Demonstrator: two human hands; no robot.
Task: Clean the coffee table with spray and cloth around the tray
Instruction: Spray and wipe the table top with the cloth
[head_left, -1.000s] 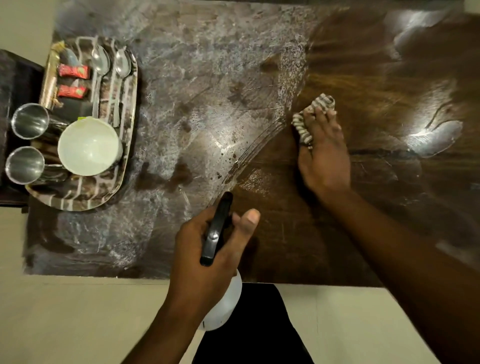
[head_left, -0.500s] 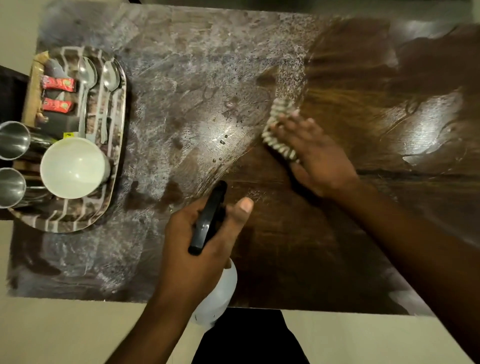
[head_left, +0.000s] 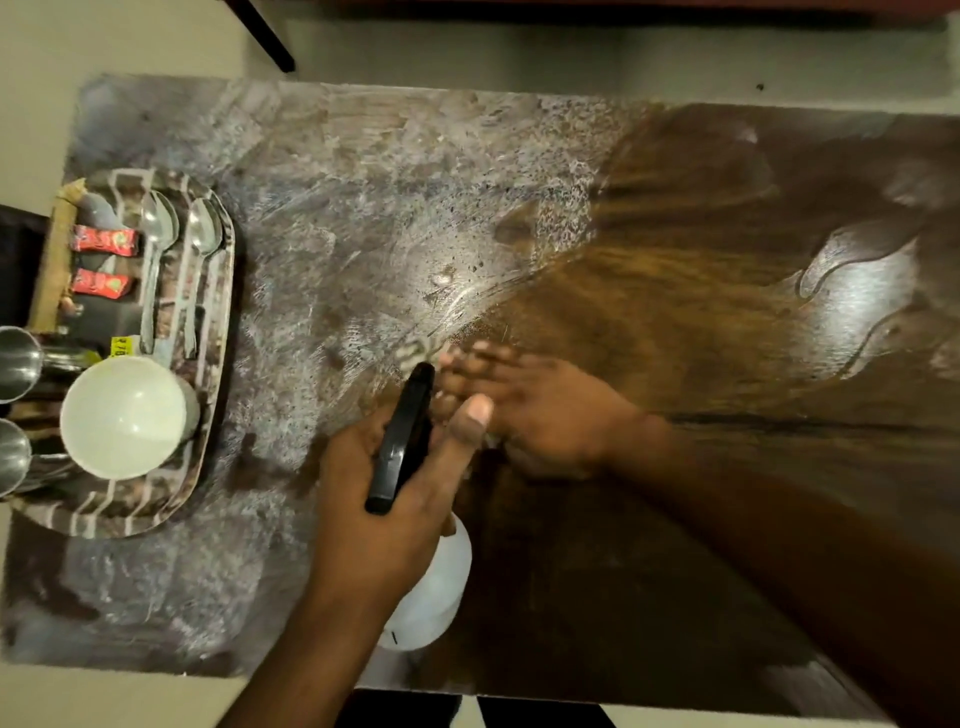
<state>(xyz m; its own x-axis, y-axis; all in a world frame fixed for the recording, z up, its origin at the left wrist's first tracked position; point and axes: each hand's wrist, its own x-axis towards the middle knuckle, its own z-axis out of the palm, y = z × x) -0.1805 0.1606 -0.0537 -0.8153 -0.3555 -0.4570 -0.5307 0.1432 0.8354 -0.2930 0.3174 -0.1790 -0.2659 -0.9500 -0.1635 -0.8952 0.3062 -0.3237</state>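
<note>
My left hand (head_left: 384, 525) grips a white spray bottle (head_left: 426, 587) with a black trigger head (head_left: 400, 441), held above the near middle of the dark wooden coffee table (head_left: 727, 322). Just beyond it, my right hand (head_left: 535, 410) presses a striped cloth (head_left: 415, 353) flat on the tabletop; the hand is motion-blurred and the cloth mostly hidden under the fingers. The left half of the table is covered in whitish streaky film (head_left: 363, 208); the right half looks dark and glossy. The patterned tray (head_left: 213, 374) sits at the left end.
On the tray are a white bowl (head_left: 124, 415), two spoons (head_left: 156, 249), two red sachets (head_left: 104, 241) and steel cups (head_left: 15, 364) at its left edge. Pale floor surrounds the table. A dark furniture leg (head_left: 265, 36) stands beyond the far edge.
My right hand has swept the cloth leftward and toward me, from the table's middle right to just behind the spray bottle. The bottle hand has hardly moved.
</note>
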